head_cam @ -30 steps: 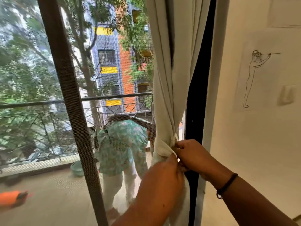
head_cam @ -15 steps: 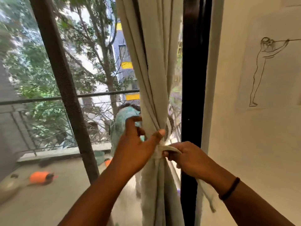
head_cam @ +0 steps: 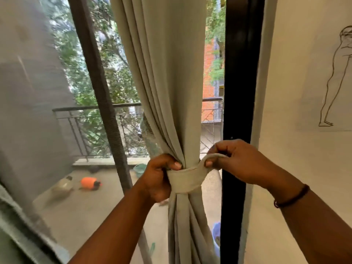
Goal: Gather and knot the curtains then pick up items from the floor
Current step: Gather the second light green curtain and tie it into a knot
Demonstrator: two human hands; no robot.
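- Curtain (head_cam: 171,92): left hand (head_cam: 158,180) grips the gathered folds; a slack grip may let them spread.
- Right hand (head_cam: 234,161) pinches the band (head_cam: 187,178); a slip could undo the wrap.

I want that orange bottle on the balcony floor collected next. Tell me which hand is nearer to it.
Left. The left hand grips the gathered curtain just right of the orange bottle in the view; the right hand holds the tie band on the curtain's far side.
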